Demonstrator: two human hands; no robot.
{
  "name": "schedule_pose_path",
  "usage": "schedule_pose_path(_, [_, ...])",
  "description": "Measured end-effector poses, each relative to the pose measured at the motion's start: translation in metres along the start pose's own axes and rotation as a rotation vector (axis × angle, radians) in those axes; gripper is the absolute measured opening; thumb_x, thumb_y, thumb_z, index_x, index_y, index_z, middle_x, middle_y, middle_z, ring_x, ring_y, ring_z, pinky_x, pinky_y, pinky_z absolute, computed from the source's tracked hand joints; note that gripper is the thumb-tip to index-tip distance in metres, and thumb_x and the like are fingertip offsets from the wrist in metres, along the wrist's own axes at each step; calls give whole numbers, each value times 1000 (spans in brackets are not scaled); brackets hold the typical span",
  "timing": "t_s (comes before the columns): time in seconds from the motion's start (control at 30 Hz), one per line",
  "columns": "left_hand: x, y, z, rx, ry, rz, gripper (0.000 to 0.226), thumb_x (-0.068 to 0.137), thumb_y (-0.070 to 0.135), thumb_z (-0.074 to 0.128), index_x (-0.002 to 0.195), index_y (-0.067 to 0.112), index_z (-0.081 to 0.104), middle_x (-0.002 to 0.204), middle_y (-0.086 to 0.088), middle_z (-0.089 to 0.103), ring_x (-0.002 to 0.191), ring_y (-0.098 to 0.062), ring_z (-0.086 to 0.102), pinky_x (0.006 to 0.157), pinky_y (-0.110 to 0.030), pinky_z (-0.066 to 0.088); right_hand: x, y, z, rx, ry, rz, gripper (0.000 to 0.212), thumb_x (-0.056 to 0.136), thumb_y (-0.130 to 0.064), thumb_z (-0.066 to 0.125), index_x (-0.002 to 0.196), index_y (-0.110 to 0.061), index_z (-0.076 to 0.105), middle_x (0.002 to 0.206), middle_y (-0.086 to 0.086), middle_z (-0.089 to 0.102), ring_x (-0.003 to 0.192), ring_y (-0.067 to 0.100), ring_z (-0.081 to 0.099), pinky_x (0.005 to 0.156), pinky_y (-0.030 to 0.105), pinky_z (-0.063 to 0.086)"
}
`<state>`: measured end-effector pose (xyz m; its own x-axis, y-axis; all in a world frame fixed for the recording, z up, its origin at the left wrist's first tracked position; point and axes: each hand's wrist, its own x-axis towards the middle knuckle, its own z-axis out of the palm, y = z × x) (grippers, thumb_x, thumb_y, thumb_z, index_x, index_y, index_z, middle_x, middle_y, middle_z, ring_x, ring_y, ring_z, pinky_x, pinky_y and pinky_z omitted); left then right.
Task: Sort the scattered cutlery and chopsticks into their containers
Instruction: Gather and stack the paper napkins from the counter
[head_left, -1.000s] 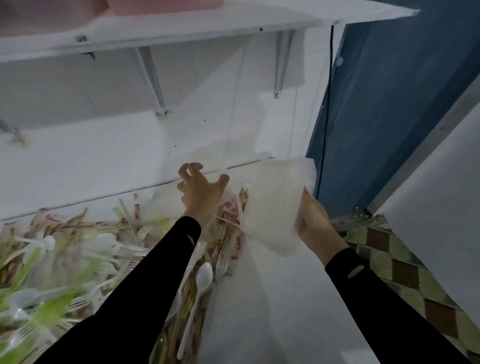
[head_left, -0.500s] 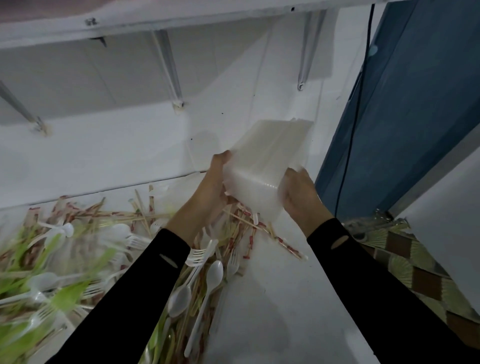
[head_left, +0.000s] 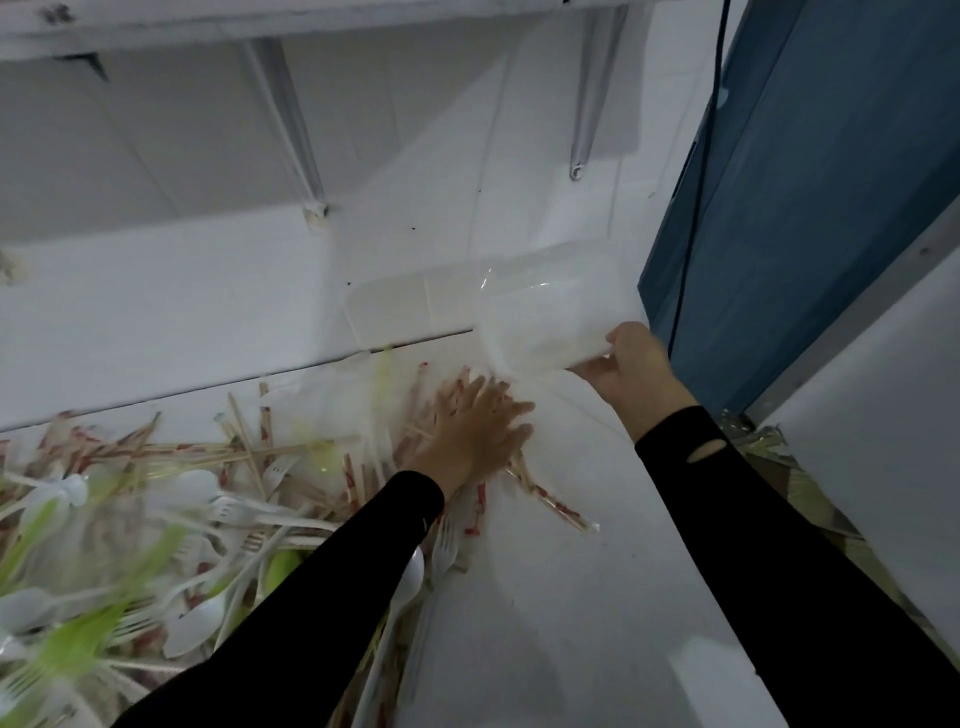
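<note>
A heap of white plastic spoons and forks (head_left: 218, 525), green cutlery (head_left: 78, 644) and wrapped wooden chopsticks (head_left: 249, 447) covers the left of the white table (head_left: 561, 597). My left hand (head_left: 478, 431) lies flat, fingers spread, on the chopsticks at the heap's right edge. My right hand (head_left: 631, 366) grips a clear plastic container (head_left: 550, 317) by its near rim, tilted and lifted above the table's back right. A second clear container (head_left: 410, 306) shows just left of it against the wall.
A white wall (head_left: 182, 291) with shelf brackets (head_left: 291, 130) rises behind the table. A blue panel (head_left: 810, 182) with a black cable (head_left: 696, 208) stands at the right. Patterned floor tiles (head_left: 810, 499) show beyond the table's right edge.
Both hands held the container stack up by the wall. Now my left hand has dropped flat onto the chopsticks, and my right hand has carried one container rightward, leaving another by the wall.
</note>
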<state>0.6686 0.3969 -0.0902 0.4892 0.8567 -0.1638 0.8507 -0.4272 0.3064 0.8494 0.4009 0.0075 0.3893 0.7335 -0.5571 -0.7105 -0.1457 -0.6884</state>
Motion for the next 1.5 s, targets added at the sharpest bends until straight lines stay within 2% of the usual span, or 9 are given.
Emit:
schedule_pose_path(0.2, [-22,-6,2,136,57,-60,53,98,55,35,144,31,39,157,0,25,145,-28,16,117,-54,13,9,12,20,-120,-26,-1,43,95,2,45,137,-5,50,124,9,51,95,29,53,51,41,59])
schedule_pose_path(0.43, [-58,-27,6,36,189,-114,44,92,48,52,122,16,53,133,-6,44,123,-31,44,99,-40,41,16,30,42,-168,16,12,41,100,-3,44,141,-8,42,135,8,40,110,34,45,62,36,61])
schedule_pose_path(0.67, [-68,-34,-15,7,357,-165,44,94,52,36,122,26,59,138,2,50,131,-25,41,103,-41,33,28,41,38,-207,2,74,44,103,-16,45,146,-10,39,124,7,38,87,27,49,74,42,61])
schedule_pose_path(0.77, [-73,-54,-36,-150,412,-324,33,98,44,43,122,26,56,135,4,51,127,-21,41,102,-39,32,29,39,42,-263,-39,36,45,106,-17,35,150,-11,31,139,11,38,106,30,52,80,45,60])
schedule_pose_path(1.0, [-99,-135,-51,-247,230,-870,72,91,56,53,141,6,39,144,-22,37,135,-42,32,109,-49,28,34,35,44,-246,-75,88,21,106,-24,37,87,-18,43,118,8,41,95,30,52,66,38,62])
schedule_pose_path(1.07, [-102,-146,-49,-173,196,-872,89,87,65,54,143,-1,35,142,-25,41,133,-41,36,109,-47,29,30,38,39,-197,-86,119,13,105,-30,43,106,-20,52,132,7,39,114,34,47,70,42,62])
schedule_pose_path(1.13, [-103,-150,-50,-183,213,-843,96,84,64,60,144,-4,31,141,-24,44,132,-38,41,108,-45,33,28,44,33,-178,-82,118,51,100,-44,51,145,-23,40,156,6,24,137,35,32,89,49,56])
schedule_pose_path(1.37, [-97,-150,-59,-721,331,-872,80,77,36,82,137,-2,45,124,-13,62,116,-28,59,92,-30,45,-21,95,20,-526,-94,112,52,96,-28,56,144,-17,39,134,6,45,115,23,48,98,41,46])
schedule_pose_path(1.5, [-110,-135,-79,-1214,613,-715,31,95,21,64,121,4,62,92,-6,60,85,-20,56,75,-25,50,-57,119,15,-734,-246,19,42,96,-18,52,137,-17,47,132,5,47,104,17,51,90,35,42])
